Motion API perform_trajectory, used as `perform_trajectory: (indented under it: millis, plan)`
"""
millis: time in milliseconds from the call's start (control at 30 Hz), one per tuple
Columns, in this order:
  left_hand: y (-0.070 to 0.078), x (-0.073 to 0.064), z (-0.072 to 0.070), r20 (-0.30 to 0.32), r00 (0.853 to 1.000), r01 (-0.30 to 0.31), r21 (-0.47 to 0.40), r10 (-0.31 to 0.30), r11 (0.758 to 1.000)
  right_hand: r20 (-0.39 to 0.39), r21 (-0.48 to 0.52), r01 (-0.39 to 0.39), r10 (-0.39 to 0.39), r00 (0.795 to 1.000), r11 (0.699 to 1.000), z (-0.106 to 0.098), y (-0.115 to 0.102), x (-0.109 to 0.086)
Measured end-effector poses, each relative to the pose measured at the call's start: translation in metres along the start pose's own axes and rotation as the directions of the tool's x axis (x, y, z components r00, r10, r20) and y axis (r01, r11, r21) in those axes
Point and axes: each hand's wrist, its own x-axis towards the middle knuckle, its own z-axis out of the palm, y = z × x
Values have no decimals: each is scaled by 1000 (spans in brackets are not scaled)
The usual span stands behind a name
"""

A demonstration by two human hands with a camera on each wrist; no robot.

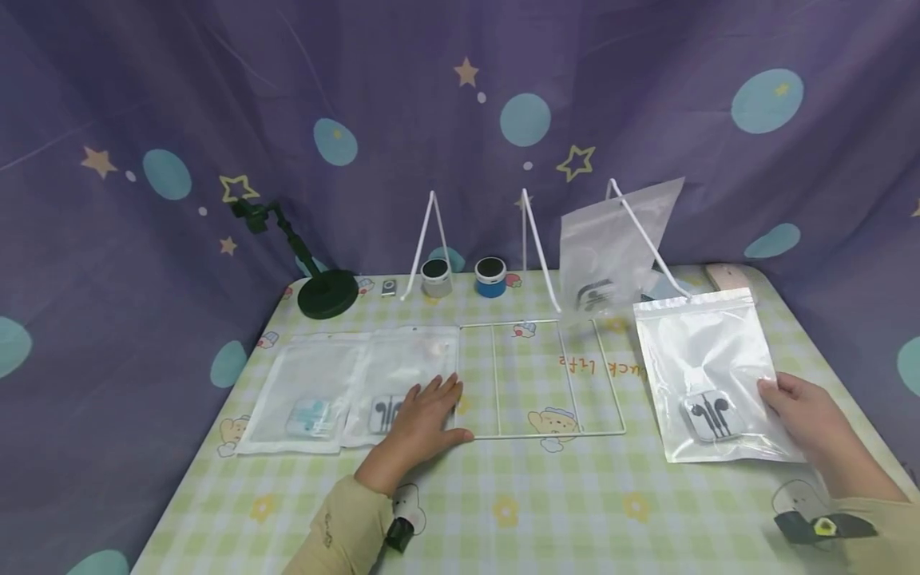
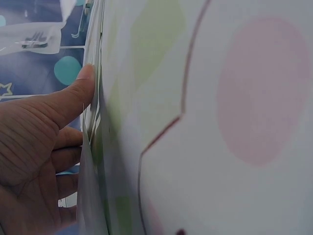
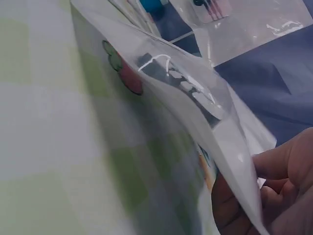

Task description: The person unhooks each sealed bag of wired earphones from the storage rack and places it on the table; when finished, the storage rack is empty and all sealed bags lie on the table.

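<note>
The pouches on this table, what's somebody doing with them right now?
A person's right hand pinches the right edge of a pouch with earphones in it. The left hand rests, fingers spread, over the right side of a second pouch, beside a white wire grid. A third pouch lies to the left of that one, and a fourth pouch is upright at the right-hand prong.
</note>
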Motion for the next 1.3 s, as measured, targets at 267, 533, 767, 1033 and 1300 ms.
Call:
perform_trajectory:
  millis: [267, 533, 767, 1033, 1300]
  plan:
    - [1, 0, -1, -7, 1000, -2, -8, 2, 1000, 86, -17, 18, -17, 996, 1000, 15, -11, 3]
    - [0, 0, 0, -19, 1000, -11, -15, 11, 1000, 59, -20, 27, -26, 998, 999, 28, -20, 6]
    - [-1, 0, 1, -26, 1000, -11, -23, 10, 1000, 71, -39, 1, 2, 997, 999, 31, -26, 10]
    - [-2, 1, 2, -25, 1000, -5, -21, 4, 1000, 99, -215, 26, -5, 995, 976, 22, -30, 11]
    - [-1, 0, 1, -18, 1000, -2, -19, 1, 1000, 97, -371, 102, -71, 993, 923, 9, -36, 13]
